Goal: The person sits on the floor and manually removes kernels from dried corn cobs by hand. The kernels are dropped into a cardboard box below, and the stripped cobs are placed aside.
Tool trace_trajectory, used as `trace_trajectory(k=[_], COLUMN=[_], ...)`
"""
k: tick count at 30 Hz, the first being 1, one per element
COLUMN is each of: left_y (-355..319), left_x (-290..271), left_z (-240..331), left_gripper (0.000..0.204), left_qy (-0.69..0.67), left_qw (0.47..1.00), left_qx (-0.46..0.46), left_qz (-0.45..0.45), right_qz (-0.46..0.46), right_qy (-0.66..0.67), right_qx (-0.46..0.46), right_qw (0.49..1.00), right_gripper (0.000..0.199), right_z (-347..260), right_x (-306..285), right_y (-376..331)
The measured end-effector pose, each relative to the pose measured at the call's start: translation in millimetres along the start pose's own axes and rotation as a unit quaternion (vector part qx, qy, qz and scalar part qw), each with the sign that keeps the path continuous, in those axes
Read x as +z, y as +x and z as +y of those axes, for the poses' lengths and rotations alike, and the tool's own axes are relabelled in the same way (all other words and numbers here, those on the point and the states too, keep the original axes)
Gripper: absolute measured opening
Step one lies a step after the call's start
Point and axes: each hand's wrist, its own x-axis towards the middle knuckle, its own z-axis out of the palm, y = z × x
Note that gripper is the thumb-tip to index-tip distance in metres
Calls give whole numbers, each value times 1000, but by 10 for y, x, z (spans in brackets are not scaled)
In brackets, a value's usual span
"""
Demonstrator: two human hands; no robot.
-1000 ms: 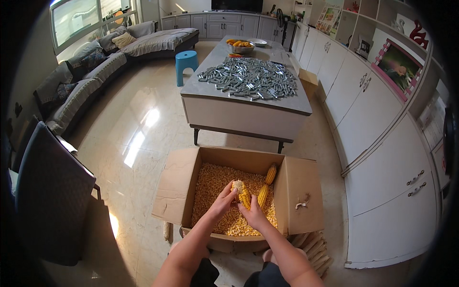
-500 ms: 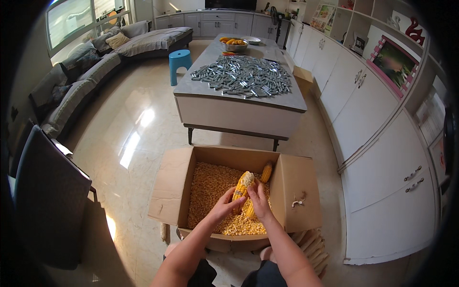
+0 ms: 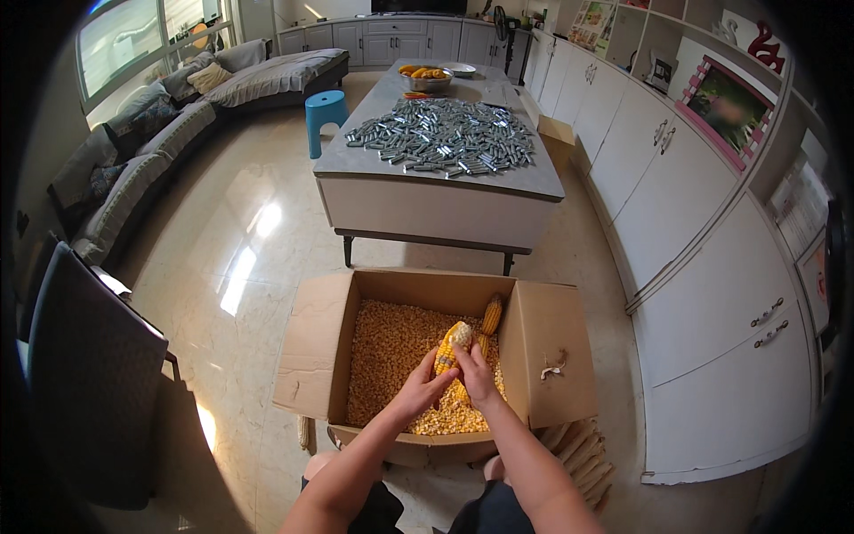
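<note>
Corn cob (image 3: 447, 354) between left hand (image 3: 422, 391) and right hand (image 3: 479, 377), forearms (image 3: 363, 454) angled inward

Bright light comes through the pale-framed glass window (image 3: 124, 44) at upper left, leaving white glare on the glossy cream tiled floor (image 3: 218, 334). Shadow falls beside the dark grey high-backed chair (image 3: 89, 374). Fisheye distortion bows the tall white cabinets (image 3: 712, 383); corners go black.

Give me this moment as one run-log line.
left hand: holds partly stripped cob | right hand: holds same cob | below: box with loose kernels | ahead: table with metal cylinders
</note>
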Motion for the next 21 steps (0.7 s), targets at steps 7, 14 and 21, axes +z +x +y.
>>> trace_trajectory(k=[7, 14, 21], left_y=[39, 50, 47], left_x=[42, 77, -22], left_z=[-207, -215, -237], left_gripper=[48, 42, 51], left_qy=[89, 164, 266], left_qw=[992, 976, 952], left_qx=[86, 122, 121], left_qz=[31, 70, 89], right_qz=[44, 101, 12], right_qy=[-42, -2, -49], right_qx=[47, 93, 106], right_qw=[997, 990, 993], right_gripper=[37, 45, 30], right_z=[88, 276, 266], right_x=[31, -82, -138], right_y=[-16, 105, 74])
